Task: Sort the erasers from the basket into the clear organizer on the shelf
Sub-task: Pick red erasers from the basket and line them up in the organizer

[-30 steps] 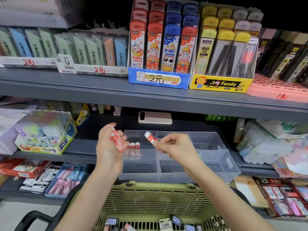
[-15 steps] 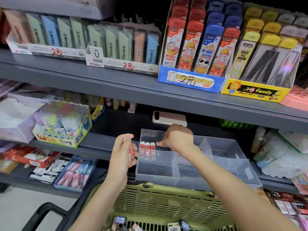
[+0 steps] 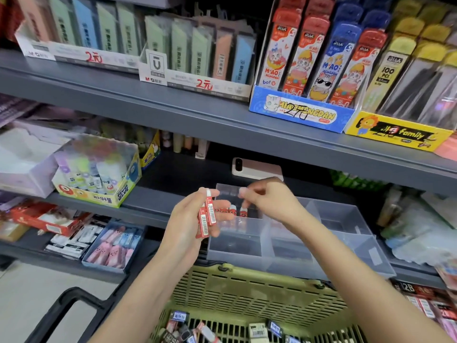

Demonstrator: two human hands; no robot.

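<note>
Two hands sort small erasers at a clear plastic organizer (image 3: 346,219) with several compartments, on a grey metal shelf (image 3: 148,201).

In the middle of the frame the left hand (image 3: 185,229) grasps at least two slim red-sleeved erasers (image 3: 207,219) with barcode labels, held upright just left of the organizer. The right hand (image 3: 269,201) hovers over the back left compartment, fingers curled downward, very near a short row of red and white standing erasers (image 3: 232,210). I cannot tell if it pinches one of them or has released it. A pale pink phone (image 3: 257,169) lies on the shelf behind the organizer. At the lower edge of the frame an olive-green plastic basket (image 3: 247,293) holds more loose erasers (image 3: 257,329) on its bottom.
</note>
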